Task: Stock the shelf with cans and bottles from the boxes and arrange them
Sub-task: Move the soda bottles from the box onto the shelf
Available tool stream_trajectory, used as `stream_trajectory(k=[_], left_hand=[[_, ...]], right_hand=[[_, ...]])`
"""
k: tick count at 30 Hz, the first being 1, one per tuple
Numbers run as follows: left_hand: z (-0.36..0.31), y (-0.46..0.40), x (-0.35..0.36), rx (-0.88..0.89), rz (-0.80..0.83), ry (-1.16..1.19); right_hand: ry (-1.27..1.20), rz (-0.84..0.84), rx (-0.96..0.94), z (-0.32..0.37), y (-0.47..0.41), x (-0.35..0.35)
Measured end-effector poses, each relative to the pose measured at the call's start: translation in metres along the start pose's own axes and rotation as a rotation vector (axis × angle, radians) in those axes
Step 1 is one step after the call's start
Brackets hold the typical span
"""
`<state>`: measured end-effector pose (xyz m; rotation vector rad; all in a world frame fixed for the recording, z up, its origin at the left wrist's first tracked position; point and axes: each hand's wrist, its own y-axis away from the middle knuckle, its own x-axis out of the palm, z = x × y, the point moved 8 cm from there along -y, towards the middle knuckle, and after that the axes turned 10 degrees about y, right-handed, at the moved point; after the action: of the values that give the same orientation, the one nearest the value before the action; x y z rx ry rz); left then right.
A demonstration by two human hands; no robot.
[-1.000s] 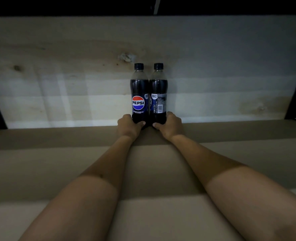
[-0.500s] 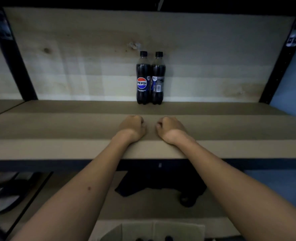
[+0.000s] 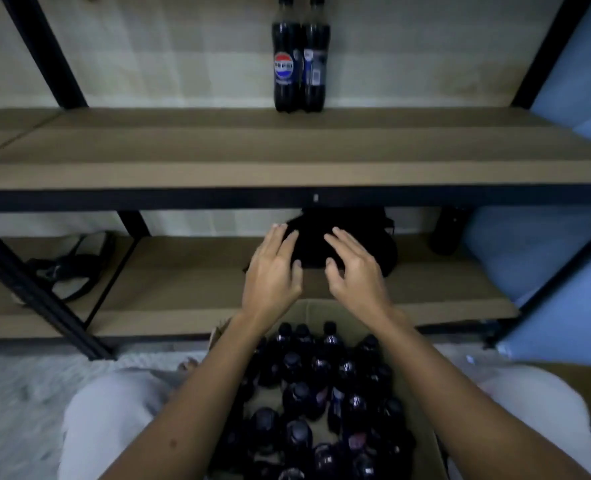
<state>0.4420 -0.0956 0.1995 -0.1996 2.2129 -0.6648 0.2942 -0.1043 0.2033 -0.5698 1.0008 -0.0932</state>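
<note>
**Q:** So what has changed over the last second?

**A:** Both hands have left the two Pepsi bottles (image 3: pixel 300 55). A second ago each hand was touching a bottle's base at the far edge of the upper shelf (image 3: pixel 287 150). Half a second ago they were loose fists resting on the shelf's middle. Now they hang in the air below that shelf, above the far end of the cardboard box (image 3: pixel 425 455).

**Q:** How are the hands held?

**A:** The left hand (image 3: pixel 271 271) is relaxed with its fingers spread, holding nothing. The right hand (image 3: pixel 354 268) is the same, fingers apart and slightly bent, also empty. They sit close together, not touching.

**Q:** Where are the placed bottles?

**A:** Upright, side by side and touching, against the pale back wall at the far middle of the upper shelf. The left one shows its logo; the right one shows its barcode side.

**Q:** And the box?

**A:** It sits near, between the person's knees, packed with dark bottles in the box (image 3: pixel 308 393), caps up.

**Q:** What does that mean for the job?

**A:** Judging by this, one pair is stocked and the hands are returning for the next. Most of the shelf is still unfilled.

**Q:** Anything else?

**A:** A dark bag (image 3: pixel 363 244) lies on the lower shelf (image 3: pixel 183 271) beyond the hands, and a sandal (image 3: pixel 72 268) at far left.
</note>
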Motion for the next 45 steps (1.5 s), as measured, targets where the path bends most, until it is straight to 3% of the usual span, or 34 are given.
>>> stream_trajectory(k=[7, 12, 16, 22, 26, 29, 31, 36, 41, 45], left_hand=[[0.085, 0.111, 0.085, -0.501, 0.495, 0.065], [0.116, 0.148, 0.120, -0.617, 0.724, 0.078], [0.140, 0.166, 0.143, -0.693, 0.766, 0.150], [0.155, 0.183, 0.162, -0.811, 0.589, 0.314], [0.161, 0.182, 0.172, -0.830, 0.484, 0.385], [0.165, 0.184, 0.177, -0.804, 0.429, 0.363], [0.165, 0.187, 0.180, -0.819, 0.396, 0.386], [0.164, 0.192, 0.176, -0.930, 0.302, 0.464], [0.157, 0.181, 0.157, -0.897, 0.259, 0.508], [0.133, 0.146, 0.137, -0.808, 0.226, 0.706]], right_hand=[[-0.037, 0.525, 0.397, -0.074, 0.095, 0.090], [-0.086, 0.659, 0.495, -0.094, 0.124, 0.140], [-0.091, 0.767, 0.563, -0.106, 0.147, 0.173], [-0.001, 0.799, 0.569, -0.113, 0.175, 0.203], [0.055, 0.847, 0.457, -0.107, 0.181, 0.217], [-0.059, 0.875, 0.441, -0.101, 0.186, 0.227], [-0.210, 0.871, 0.548, -0.103, 0.193, 0.228], [-0.410, 0.701, 0.802, -0.118, 0.204, 0.229], [-0.517, 0.558, 0.802, -0.111, 0.192, 0.215], [-0.548, 0.415, 0.799, -0.106, 0.159, 0.182]])
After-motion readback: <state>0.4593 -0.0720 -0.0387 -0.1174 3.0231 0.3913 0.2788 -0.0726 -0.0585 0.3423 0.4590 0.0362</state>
